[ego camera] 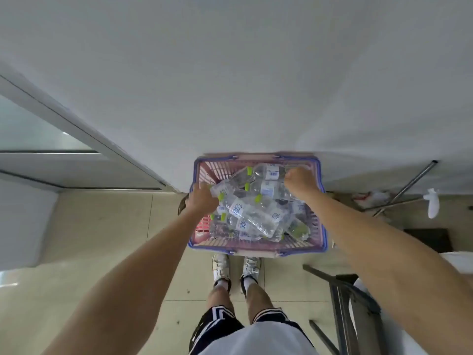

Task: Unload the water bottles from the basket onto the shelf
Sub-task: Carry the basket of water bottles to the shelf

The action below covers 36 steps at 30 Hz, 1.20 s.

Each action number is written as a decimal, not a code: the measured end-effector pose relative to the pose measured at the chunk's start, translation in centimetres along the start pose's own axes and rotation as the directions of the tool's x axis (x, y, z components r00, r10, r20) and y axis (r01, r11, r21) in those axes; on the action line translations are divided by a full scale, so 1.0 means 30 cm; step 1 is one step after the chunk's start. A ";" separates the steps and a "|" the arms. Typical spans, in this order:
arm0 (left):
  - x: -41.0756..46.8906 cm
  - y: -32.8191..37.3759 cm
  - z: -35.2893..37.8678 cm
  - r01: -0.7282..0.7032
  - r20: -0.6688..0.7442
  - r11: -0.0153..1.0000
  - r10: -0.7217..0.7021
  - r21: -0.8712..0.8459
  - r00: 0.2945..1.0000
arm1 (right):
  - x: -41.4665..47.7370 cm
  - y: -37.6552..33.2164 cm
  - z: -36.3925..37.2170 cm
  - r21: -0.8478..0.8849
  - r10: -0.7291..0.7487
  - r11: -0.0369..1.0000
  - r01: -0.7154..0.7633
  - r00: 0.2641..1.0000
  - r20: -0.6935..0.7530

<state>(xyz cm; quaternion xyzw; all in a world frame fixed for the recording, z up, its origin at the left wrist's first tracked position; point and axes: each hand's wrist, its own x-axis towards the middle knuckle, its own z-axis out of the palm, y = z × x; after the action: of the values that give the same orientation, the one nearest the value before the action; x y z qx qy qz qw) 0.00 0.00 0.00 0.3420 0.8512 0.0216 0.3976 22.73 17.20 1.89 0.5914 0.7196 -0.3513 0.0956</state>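
Note:
A pink basket (256, 248) with a blue rim stands on the floor against the wall, just beyond my feet. It holds several clear water bottles (258, 219) with green caps, lying jumbled on their sides. My left hand (202, 198) is at the basket's left side, closed around the bottom end of one bottle (221, 192). My right hand (299, 180) is inside at the far right, fingers closed on the end of another bottle (268, 172) lying near the back. No shelf is in view.
A white wall (230, 85) fills the upper half. A glass door frame (76, 129) runs at the left. Metal poles and a white bottle (432, 203) lie on the floor at the right, with a dark metal frame (343, 298) near my right leg.

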 end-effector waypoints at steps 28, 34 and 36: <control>0.226 -0.251 0.115 0.219 0.085 0.868 -0.202 -0.447 0.976 | 0.123 0.502 0.146 0.346 0.481 0.831 -0.436 0.875 -0.054; 0.178 -0.234 0.082 0.207 0.083 0.885 -0.190 -0.417 0.978 | 0.056 0.485 0.107 0.392 0.480 0.820 -0.418 0.875 -0.071; 0.154 -0.234 0.079 0.217 0.079 0.890 -0.202 -0.401 0.976 | 0.013 0.484 0.097 0.398 0.479 0.817 -0.418 0.876 -0.063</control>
<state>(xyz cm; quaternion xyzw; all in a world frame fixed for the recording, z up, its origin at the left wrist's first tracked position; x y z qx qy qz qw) -4.40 -3.15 -6.84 0.1581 0.8526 0.1493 0.4751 35.15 16.47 -6.16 0.7779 0.4847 -0.3999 0.0042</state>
